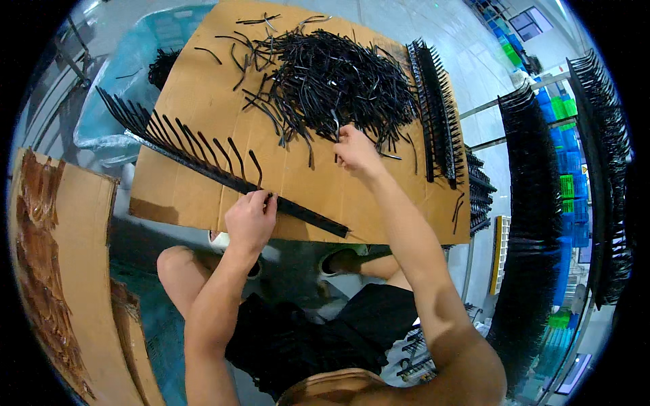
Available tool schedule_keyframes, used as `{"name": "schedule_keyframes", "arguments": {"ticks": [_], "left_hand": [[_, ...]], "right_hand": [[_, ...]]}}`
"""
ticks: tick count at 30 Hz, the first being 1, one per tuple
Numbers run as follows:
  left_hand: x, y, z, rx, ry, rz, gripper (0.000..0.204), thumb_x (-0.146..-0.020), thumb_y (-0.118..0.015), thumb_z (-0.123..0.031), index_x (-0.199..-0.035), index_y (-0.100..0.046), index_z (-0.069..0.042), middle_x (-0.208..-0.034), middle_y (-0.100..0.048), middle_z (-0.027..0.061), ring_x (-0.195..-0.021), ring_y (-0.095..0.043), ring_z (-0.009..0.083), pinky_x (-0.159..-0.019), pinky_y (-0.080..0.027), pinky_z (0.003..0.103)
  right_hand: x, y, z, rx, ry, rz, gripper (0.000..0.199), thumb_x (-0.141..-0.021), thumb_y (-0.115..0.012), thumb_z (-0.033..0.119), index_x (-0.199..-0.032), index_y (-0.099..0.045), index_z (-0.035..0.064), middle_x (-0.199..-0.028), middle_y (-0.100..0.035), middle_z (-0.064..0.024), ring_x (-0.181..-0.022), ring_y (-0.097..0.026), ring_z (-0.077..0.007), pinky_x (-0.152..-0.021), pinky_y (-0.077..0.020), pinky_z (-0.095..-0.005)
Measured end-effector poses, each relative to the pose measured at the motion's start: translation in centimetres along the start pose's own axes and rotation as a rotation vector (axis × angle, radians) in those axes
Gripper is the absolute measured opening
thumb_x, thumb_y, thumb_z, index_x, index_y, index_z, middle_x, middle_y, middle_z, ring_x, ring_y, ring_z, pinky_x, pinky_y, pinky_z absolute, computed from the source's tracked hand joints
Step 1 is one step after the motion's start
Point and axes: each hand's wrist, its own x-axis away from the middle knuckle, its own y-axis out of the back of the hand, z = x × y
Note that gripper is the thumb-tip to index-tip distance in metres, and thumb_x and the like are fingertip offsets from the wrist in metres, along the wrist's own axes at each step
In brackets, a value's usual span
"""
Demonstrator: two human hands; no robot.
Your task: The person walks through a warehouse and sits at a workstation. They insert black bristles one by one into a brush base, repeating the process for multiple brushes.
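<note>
A long black rail (313, 217) lies slantwise across the near left of the cardboard-covered table (196, 81). Thin black curved rods (235, 153) stand along it in a row, leaving its near right end bare. My left hand (250, 220) is closed on the rail just past the last rod; a small dark bit shows at its fingertips. At the near edge of a big heap of loose black curved rods (325, 74), my right hand (356, 150) pinches one such rod (336, 120), which points up and away from the fingers.
Filled black rails (433, 111) lie along the table's right side. Further right, tall racks (531, 203) hold many rows of rods. A blue plastic-lined basket (118, 95) stands at left. Brown-stained cardboard (74, 271) rises at the lower left, near my left arm.
</note>
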Motion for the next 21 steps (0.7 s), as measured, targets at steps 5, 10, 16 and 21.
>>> {"name": "schedule_keyframes", "arguments": {"ticks": [5, 10, 16, 21], "left_hand": [[-0.5, 0.5, 1.5, -0.042, 0.045, -0.06, 0.014, -0.082, -0.07, -0.019, -0.088, -0.068, -0.006, -0.082, -0.069, 0.01, -0.071, -0.066, 0.0273, -0.062, -0.052, 0.036], [-0.1, 0.3, 0.6, 0.043, -0.033, 0.004, 0.013, -0.08, -0.071, -0.019, -0.085, -0.068, -0.007, -0.081, -0.068, 0.0096, -0.07, -0.066, 0.0274, -0.062, -0.053, 0.036], [-0.2, -0.1, 0.3, 0.016, -0.027, -0.007, 0.015, -0.081, -0.071, -0.019, -0.087, -0.068, -0.005, -0.081, -0.068, 0.0099, -0.071, -0.066, 0.0283, -0.063, -0.053, 0.036], [-0.7, 1.2, 1.8, -0.031, 0.142, 0.001, 0.017, -0.083, -0.07, -0.021, -0.088, -0.068, -0.005, -0.084, -0.069, 0.0102, -0.073, -0.066, 0.0286, -0.065, -0.053, 0.037]], "right_hand": [[1.4, -2.9, 0.4, 0.126, -0.014, -0.033, 0.024, -0.083, -0.057, 0.015, -0.1, -0.059, -0.0001, -0.075, -0.064, -0.0128, -0.062, -0.062, -0.0212, -0.055, -0.0499, -0.0356], [3.4, -2.3, 1.2, -0.059, -0.019, -0.115, 0.019, -0.085, -0.054, 0.017, -0.088, -0.061, -0.0005, -0.072, -0.064, -0.0116, -0.058, -0.062, -0.0191, -0.048, -0.0484, -0.0343], [5.0, -2.3, 1.1, 0.577, 0.057, 0.045, 0.024, -0.082, -0.056, 0.015, -0.09, -0.061, -0.0069, -0.085, -0.066, -0.0257, -0.077, -0.065, -0.0391, -0.069, -0.0509, -0.0476], [7.8, -1.9, -0.4, 0.154, -0.041, 0.032, 0.019, -0.083, -0.062, 0.01, -0.095, -0.058, -0.0047, -0.079, -0.065, -0.0191, -0.073, -0.066, -0.0274, -0.063, -0.0528, -0.0368]]}}
